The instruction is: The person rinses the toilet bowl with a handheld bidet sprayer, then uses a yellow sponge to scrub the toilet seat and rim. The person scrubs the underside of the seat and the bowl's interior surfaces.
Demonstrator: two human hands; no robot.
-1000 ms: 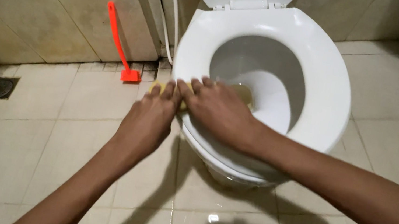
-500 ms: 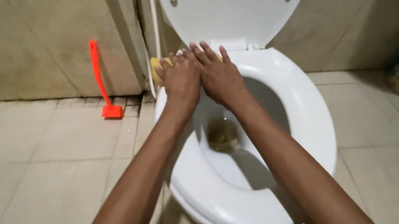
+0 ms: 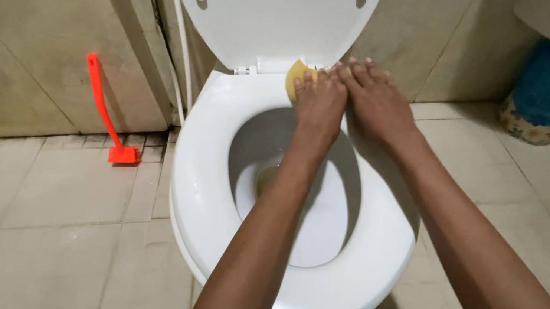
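Left hand [image 3: 319, 102] pressed flat on a yellow sponge [image 3: 296, 75] at the far rim of the toilet seat [image 3: 360, 268]. Right hand [image 3: 375, 100] lay open just beside, holding nothing.

The toilet seat [image 3: 209, 188] and raised lid [image 3: 271, 3] look like smooth, glossy white plastic. The yellow sponge [image 3: 296, 75] at the seat's back edge, under the left hand [image 3: 319, 102], looks soft and matt. Floor tiles [image 3: 36, 225] are beige ceramic with a dull sheen; the orange brush [image 3: 105, 113] is shiny plastic
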